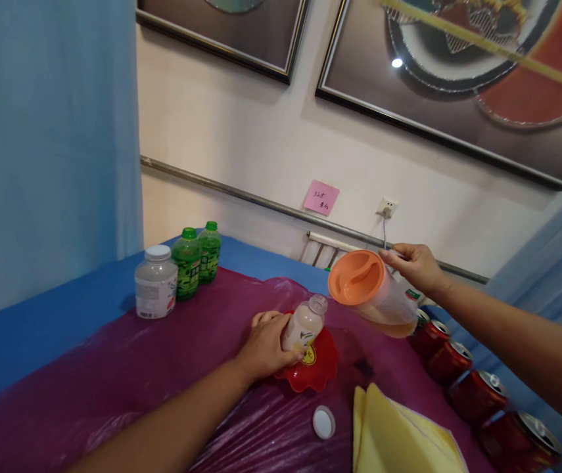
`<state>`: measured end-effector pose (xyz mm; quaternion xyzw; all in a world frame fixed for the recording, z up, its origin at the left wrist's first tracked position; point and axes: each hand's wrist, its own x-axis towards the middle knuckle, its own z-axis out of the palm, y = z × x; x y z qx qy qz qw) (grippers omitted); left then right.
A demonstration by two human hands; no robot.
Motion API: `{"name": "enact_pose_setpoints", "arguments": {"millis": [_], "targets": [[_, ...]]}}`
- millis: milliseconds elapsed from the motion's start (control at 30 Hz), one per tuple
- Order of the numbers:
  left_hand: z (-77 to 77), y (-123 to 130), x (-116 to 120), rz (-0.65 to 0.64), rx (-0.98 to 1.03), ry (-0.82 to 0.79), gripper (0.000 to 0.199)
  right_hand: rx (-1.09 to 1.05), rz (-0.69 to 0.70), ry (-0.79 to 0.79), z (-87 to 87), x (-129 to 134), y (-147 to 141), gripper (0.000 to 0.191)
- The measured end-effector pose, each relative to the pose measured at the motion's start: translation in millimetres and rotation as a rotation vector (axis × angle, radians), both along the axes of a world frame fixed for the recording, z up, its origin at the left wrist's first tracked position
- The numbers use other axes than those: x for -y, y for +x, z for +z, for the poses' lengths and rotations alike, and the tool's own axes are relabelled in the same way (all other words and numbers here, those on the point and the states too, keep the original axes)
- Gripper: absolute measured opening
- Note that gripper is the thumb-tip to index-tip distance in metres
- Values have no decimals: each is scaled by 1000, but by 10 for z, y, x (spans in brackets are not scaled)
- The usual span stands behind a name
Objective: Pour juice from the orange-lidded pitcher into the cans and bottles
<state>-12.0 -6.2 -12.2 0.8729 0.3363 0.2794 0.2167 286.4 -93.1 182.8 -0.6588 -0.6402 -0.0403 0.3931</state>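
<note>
My left hand is closed round a small clear bottle with a printed label and no cap. The bottle leans a little to the right over a red scalloped dish. My right hand grips the handle of a translucent pitcher with an orange lid. Tilted toward the bottle, the pitcher holds a pale brownish liquid along its lower side. Its lid is close to the bottle's mouth, and no stream of liquid shows between them. A white cap lies on the purple plastic sheet near the dish.
A white-capped jar and two green bottles stand at the left. Several red cans line the right edge. A folded yellow cloth lies in front. Behind the table are a wall rail and a socket.
</note>
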Motion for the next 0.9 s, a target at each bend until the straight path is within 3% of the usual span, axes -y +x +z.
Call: {"name": "enact_pose_setpoints", "arguments": {"millis": [533, 900], "targets": [[64, -3, 32, -17, -32, -25, 65, 46, 8, 14, 6, 0, -8, 63], [-4, 2, 2, -28, -14, -14, 63, 62, 10, -4, 36, -2, -19, 58]]}}
